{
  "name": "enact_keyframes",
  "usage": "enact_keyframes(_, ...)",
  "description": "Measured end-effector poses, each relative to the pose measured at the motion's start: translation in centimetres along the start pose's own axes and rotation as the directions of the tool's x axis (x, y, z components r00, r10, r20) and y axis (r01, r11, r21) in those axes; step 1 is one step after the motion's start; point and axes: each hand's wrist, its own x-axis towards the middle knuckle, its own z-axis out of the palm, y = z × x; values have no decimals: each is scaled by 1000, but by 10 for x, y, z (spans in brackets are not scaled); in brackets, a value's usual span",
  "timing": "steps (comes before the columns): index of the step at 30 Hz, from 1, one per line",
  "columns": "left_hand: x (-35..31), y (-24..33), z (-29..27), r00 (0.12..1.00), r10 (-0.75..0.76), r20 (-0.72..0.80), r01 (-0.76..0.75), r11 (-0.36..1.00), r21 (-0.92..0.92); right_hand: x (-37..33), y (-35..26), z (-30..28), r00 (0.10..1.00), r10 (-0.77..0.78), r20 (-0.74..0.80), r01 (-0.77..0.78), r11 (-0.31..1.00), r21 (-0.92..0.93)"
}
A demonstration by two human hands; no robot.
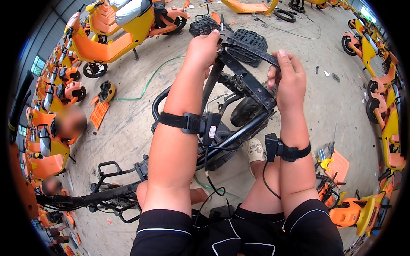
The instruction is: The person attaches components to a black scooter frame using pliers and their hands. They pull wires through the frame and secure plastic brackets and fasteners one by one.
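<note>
A stripped black scooter frame (243,77) stands before me, its rear tyre (246,112) showing between the tubes. Across the far end of the frame runs a long, narrow black strip (253,50). My left hand (200,51) is closed around the strip's left end, thumb on top, beside the frame's corner; its fingertips are partly hidden. At the other end my right hand (292,77) pinches the strip between thumb and fingers. The strip is slightly tilted, lower on the right. Whether it is fixed to the frame I cannot tell.
Black plastic baskets (250,37) lie just beyond the frame. An orange scooter (111,42) stands at the far left, others along both sides. A green hose (149,85) crosses the floor. Orange panels and tools (335,166) lie at the right, a yellow helmet (106,91) at the left.
</note>
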Motion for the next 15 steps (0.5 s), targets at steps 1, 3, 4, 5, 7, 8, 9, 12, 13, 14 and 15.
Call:
enact_keyframes(1, 0, 0, 0, 1000, 2, -7, -2, 1000, -3, -1, 0, 1, 1000, -10, 3, 10, 1000, -3)
enact_keyframes(3, 1, -1, 1, 1000, 4, -20, -4, 1000, 7, -4, -1, 3, 999, -33, 18, 33, 999, -39)
enact_keyframes(4, 2, -1, 1, 1000, 6, -28, -6, 1000, 12, -6, -3, 5, 999, -45, 29, 47, 996, -72)
enact_keyframes(5, 3, -2, 0, 999, 1, -34, -1, 1000, 15, -8, -5, 6, 998, -57, 40, 61, 993, -104)
enact_keyframes(7, 4, -3, 1, 999, -10, -43, 11, 1000, 21, -13, -11, 9, 996, -44, 74, 55, 987, -154)
enact_keyframes(8, 4, -3, 2, 999, -6, -44, 7, 1000, 13, -15, -13, 10, 995, -37, 90, 53, 983, -178)
enact_keyframes(9, 4, -3, 2, 999, -3, -44, 3, 1000, 6, -16, -12, 11, 993, -51, 104, 69, 981, -181)
enact_keyframes(12, 2, -3, 3, 998, -2, -65, 2, 1000, -10, -21, -13, 12, 983, -118, 138, 158, 931, -328)
enact_keyframes(13, 1, -2, 3, 997, -3, -76, 2, 1000, -14, -22, -13, 13, 979, -139, 152, 187, 909, -374)
enact_keyframes(14, 1, -2, 2, 998, -11, -69, 10, 1000, -9, -23, -13, 13, 977, -145, 157, 197, 898, -393)
enact_keyframes(15, 2, -2, 1, 998, -19, -62, 18, 1000, -5, -24, -13, 14, 975, -152, 161, 206, 888, -412)
